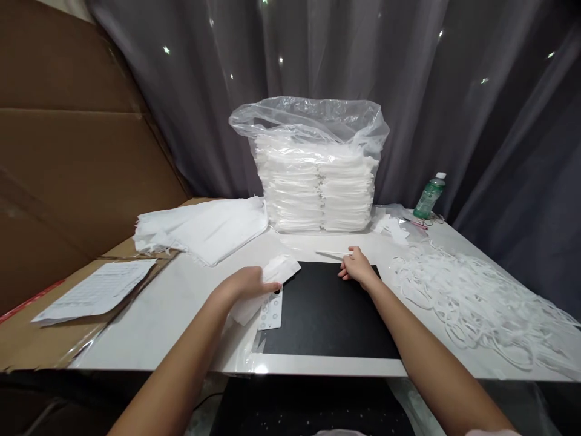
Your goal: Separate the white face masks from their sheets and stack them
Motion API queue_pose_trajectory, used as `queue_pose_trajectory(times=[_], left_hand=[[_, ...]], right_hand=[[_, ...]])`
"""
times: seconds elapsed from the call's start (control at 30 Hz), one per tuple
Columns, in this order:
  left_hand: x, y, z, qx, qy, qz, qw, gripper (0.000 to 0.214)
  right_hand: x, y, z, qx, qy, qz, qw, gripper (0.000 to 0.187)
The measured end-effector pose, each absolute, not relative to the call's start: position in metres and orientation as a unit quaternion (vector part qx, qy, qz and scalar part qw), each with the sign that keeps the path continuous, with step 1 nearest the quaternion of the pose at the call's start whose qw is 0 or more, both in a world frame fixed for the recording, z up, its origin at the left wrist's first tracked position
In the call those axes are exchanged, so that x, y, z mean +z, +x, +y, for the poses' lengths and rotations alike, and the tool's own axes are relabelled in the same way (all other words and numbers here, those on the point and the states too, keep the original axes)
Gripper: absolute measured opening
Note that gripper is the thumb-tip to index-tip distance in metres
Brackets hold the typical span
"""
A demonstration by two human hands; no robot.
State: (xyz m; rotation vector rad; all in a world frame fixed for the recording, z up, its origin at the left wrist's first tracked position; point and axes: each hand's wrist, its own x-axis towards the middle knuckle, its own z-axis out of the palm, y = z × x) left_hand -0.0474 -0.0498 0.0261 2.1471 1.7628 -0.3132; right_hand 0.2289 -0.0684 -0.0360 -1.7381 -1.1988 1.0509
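My left hand (pixel 247 283) is closed on a white fabric piece (pixel 282 268), thumb on top, at the left edge of a black mat (pixel 333 315). Just below the thumb lies a white strip with round marks (pixel 271 313), partly covered by the fabric. At the mat's far right corner, my right hand (pixel 357 266) has its fingers curled around a thin white stick-like tool (pixel 331 252). The tool points left; its exact kind is not clear. Part of the fabric hangs below my left hand.
A clear plastic bag (pixel 313 121) holding stacked white fabric stands at the back. More white fabric (pixel 213 227) lies to the left, near a printed sheet (pixel 97 289) on cardboard. Tangled white cords (pixel 476 303) spread at the right, before a green bottle (pixel 430 197).
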Motion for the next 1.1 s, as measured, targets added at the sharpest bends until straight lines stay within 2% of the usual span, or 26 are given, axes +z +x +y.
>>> queue_pose_trajectory(times=[0.17,0.27,0.3,0.33,0.4,0.47,0.53,0.6,0.7,0.83,0.97,1.1], left_hand=[[0.027,-0.034,-0.060,-0.076,0.831,0.527,0.163,0.051],[0.038,-0.019,-0.064,-0.071,0.872,0.454,0.169,0.037],[0.044,-0.011,-0.064,-0.070,0.882,0.438,0.161,0.036],[0.050,-0.003,-0.064,-0.068,0.890,0.427,0.147,0.038],[0.061,0.013,-0.060,-0.059,0.901,0.417,0.109,0.045],[0.069,0.027,-0.055,-0.051,0.906,0.413,0.078,0.052],[0.069,0.034,-0.050,-0.059,0.909,0.408,0.059,0.062],[0.061,0.034,-0.045,-0.080,0.910,0.404,0.051,0.078],[0.039,0.023,-0.039,-0.093,0.910,0.396,0.079,0.089],[0.021,0.010,-0.036,-0.037,0.925,0.352,0.138,0.094],[0.024,0.010,-0.036,0.030,0.942,0.297,0.152,0.076],[0.023,0.017,-0.033,-0.011,0.961,0.260,0.088,0.064]], right_hand=[[-0.022,0.216,-0.088,0.444,-0.609,-0.540,0.375,0.066],[-0.007,0.202,-0.097,0.364,-0.488,-0.725,0.322,0.095],[-0.003,0.199,-0.097,0.322,-0.449,-0.777,0.301,0.098],[0.001,0.198,-0.097,0.283,-0.422,-0.811,0.289,0.094],[0.005,0.200,-0.094,0.228,-0.412,-0.828,0.304,0.072],[0.004,0.209,-0.090,0.186,-0.436,-0.815,0.332,0.048],[-0.003,0.221,-0.088,0.165,-0.468,-0.800,0.338,0.033],[-0.014,0.233,-0.091,0.164,-0.490,-0.790,0.329,0.034],[-0.030,0.245,-0.097,0.184,-0.484,-0.795,0.316,0.048],[-0.036,0.250,-0.099,0.184,-0.452,-0.814,0.313,0.032],[-0.036,0.248,-0.096,0.175,-0.506,-0.779,0.327,0.019],[-0.036,0.248,-0.096,0.186,-0.536,-0.760,0.316,0.011]])
